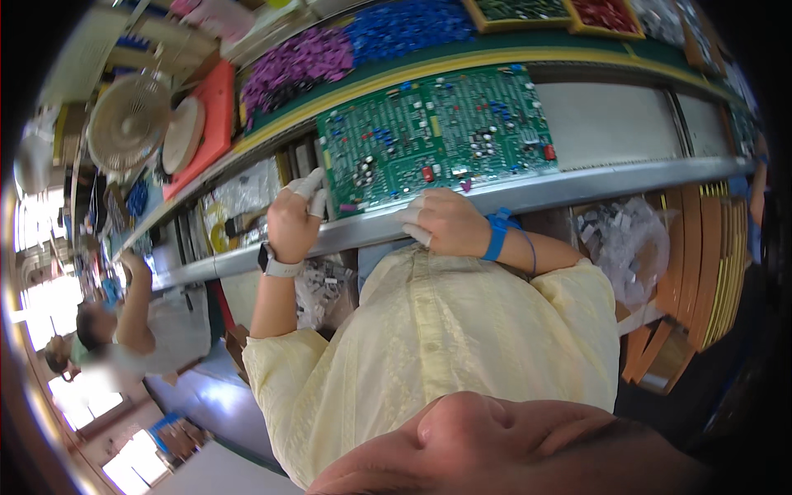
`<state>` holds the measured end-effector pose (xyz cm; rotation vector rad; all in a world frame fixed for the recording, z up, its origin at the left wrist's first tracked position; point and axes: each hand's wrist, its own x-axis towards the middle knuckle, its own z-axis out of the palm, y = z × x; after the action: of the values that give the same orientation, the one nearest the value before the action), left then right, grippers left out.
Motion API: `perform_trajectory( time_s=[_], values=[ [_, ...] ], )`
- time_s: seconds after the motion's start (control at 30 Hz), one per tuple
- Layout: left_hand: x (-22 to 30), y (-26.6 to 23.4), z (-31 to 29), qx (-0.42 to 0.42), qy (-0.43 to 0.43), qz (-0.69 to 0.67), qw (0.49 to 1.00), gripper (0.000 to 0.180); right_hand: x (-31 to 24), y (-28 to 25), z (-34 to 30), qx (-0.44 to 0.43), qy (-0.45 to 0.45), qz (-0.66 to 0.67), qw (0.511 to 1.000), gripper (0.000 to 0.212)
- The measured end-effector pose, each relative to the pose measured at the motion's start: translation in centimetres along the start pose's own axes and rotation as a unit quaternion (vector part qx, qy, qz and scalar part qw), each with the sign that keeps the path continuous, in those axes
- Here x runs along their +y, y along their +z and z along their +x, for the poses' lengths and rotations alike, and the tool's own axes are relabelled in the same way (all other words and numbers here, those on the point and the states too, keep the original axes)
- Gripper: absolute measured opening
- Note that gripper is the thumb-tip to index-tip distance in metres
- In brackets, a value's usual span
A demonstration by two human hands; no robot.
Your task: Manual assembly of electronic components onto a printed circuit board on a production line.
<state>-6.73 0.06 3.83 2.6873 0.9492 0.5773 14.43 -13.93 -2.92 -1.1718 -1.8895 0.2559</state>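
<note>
A large green circuit board (396, 169), set with red, blue, white and black parts, lies across the metal rail in front of me. My left hand (293, 221) is at its left edge, its covered thumb and forefinger apart, with nothing visible between them. White covers sit on several fingertips of both hands. By the board's near edge, my right hand (450, 221) hovers over or rests on the rail (503, 196); which of the two, I cannot tell. Its fingers are curled together, and whatever they hold is hidden. A small purple piece (466, 186) sits at the board's near edge.
Beyond the board are heaps of purple parts (301, 66) and blue parts (408, 31), plus trays of green (520, 8) and red parts (606, 15). Bagged parts (623, 247) lie below the rail. A fan (129, 122) and another person (132, 322) are at left.
</note>
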Motion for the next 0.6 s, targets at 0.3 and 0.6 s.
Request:
perform_trajectory(
  time_s=[0.3,0.6],
  values=[
    [-11.3,-2.8,-21.0,-0.083,-0.311,0.085,0.943,0.012,-0.6,-1.0,0.9,-0.014,0.031,0.069,0.997,0.018],
    [-13.5,1.3,-25.6,-0.265,-0.412,0.184,0.852,0.017,0.8,-11.1,-6.8,-0.19,0.377,0.398,0.815,0.017]
  ],
)
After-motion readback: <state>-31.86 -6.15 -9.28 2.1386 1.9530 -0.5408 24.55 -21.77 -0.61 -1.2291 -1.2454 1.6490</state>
